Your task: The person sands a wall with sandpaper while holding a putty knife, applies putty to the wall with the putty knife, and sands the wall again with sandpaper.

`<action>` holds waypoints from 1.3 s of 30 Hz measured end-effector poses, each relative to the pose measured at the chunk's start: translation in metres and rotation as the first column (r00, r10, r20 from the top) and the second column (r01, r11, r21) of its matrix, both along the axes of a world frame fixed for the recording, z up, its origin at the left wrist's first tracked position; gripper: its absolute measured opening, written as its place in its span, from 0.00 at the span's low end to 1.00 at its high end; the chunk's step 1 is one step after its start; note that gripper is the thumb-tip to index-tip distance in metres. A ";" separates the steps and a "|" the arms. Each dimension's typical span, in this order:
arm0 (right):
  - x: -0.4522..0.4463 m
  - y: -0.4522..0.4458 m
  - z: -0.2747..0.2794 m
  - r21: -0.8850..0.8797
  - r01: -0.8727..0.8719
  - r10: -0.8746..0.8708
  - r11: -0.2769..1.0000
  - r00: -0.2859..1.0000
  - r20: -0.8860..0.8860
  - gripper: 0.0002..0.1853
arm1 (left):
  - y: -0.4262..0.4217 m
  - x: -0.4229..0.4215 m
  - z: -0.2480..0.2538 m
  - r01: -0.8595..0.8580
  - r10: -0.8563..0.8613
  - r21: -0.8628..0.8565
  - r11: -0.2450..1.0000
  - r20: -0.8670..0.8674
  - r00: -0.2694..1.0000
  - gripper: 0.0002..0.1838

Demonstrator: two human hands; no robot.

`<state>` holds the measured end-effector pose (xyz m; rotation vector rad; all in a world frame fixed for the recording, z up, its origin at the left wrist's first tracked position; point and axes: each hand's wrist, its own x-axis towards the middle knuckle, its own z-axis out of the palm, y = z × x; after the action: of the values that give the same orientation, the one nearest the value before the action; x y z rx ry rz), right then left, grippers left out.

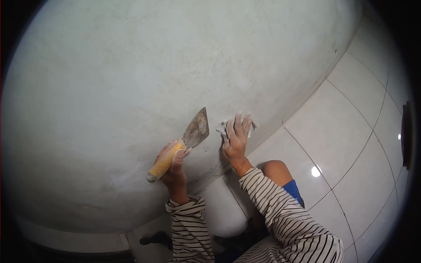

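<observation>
My left hand (174, 165) is closed round the yellow handle of a putty knife (197, 129), thumb along the handle. Its stained metal blade points up and to the right, close to the grey wall (131, 79). My right hand (237, 139) lies with fingers stretched over a dusty, grey-white piece of sandpaper (221, 128), pressing it against the wall low down near the floor. Most of that piece is hidden under the fingers, with edges showing on both sides. White dust coats the fingers of both hands.
Glossy white floor tiles (351, 144) run along the wall's base at the right. My bent knee (276, 172) is just beside my right forearm. A dark object (407, 136) stands at the far right edge. Small pits and marks dot the wall.
</observation>
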<state>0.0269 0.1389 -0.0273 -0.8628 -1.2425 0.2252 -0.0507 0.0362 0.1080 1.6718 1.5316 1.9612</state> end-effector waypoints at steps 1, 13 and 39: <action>-0.003 0.000 -0.004 0.003 -0.003 0.003 1.000 1.000 0.004 0.28 | -0.004 -0.003 -0.003 0.015 -0.015 0.007 1.000 -0.005 1.000 0.17; -0.002 0.004 0.002 0.019 0.069 -0.070 0.997 0.996 0.059 0.27 | -0.002 -0.032 -0.016 -0.026 0.027 0.022 0.999 -0.037 0.999 0.18; -0.020 -0.094 -0.112 -0.697 -0.712 0.779 0.084 0.483 -0.399 0.09 | -0.138 -0.090 -0.205 0.442 -0.063 -0.475 0.761 0.623 0.779 0.43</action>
<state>0.0064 0.0448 -0.1396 -0.8821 -1.5878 1.8163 -0.1408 -0.1016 -0.0971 0.8482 1.3585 1.4033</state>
